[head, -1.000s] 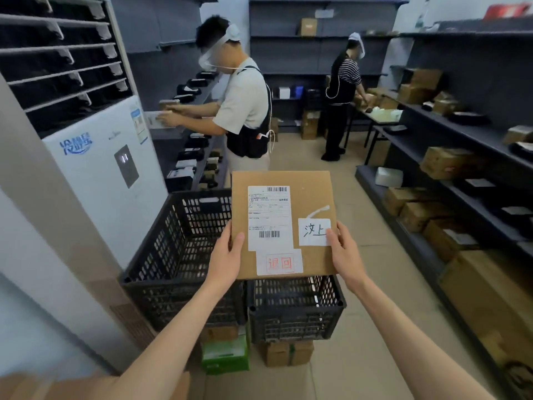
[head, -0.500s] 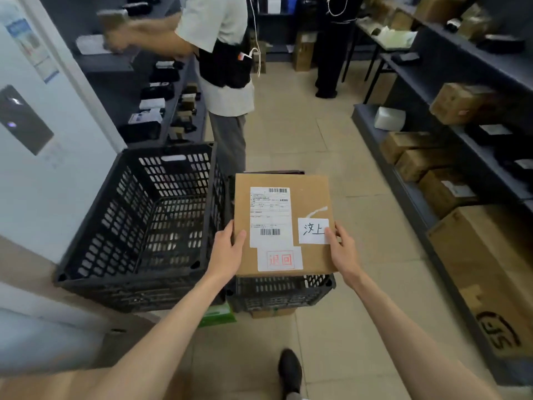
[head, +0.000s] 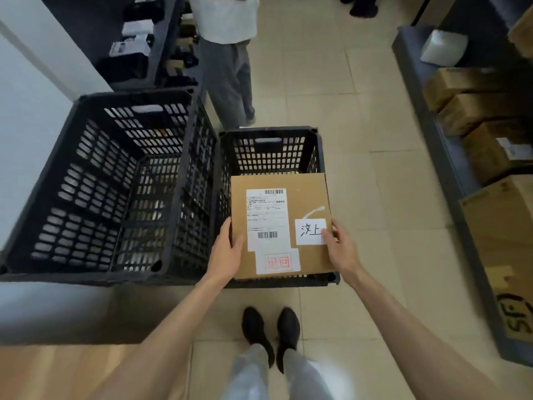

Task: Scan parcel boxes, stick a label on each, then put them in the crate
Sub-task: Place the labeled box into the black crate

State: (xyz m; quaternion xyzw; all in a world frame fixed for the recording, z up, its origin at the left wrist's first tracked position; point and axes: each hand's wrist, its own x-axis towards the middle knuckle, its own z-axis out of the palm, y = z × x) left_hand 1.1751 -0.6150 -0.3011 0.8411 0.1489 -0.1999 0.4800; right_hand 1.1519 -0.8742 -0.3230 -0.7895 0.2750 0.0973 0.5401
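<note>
- Since the earlier frames the view has tipped down and the parcel box (head: 281, 225) has come from chest height, out in front of the crates, to sit low over the smaller crate (head: 269, 145), covering its near half
- The left hand (head: 227, 252) grips the box's left edge, thumb lying on the top face and fingers curled under; the right hand (head: 340, 246) clamps the right edge, its thumb pressing the handwritten white label (head: 310, 231)
- Holding opposite edges keeps the box level and label-side up, which suits lowering it flat between the crate walls
- A printed shipping label (head: 266, 217) and a red-stamped sticker (head: 277, 262) are already on the lid, so labelling looks done and placing is the step in hand
- The larger crate (head: 95, 180) stands touching the smaller one on its left
- Another person's legs (head: 227, 73) stand just beyond the crates, and cardboard boxes (head: 467, 99) line the shelf at right
</note>
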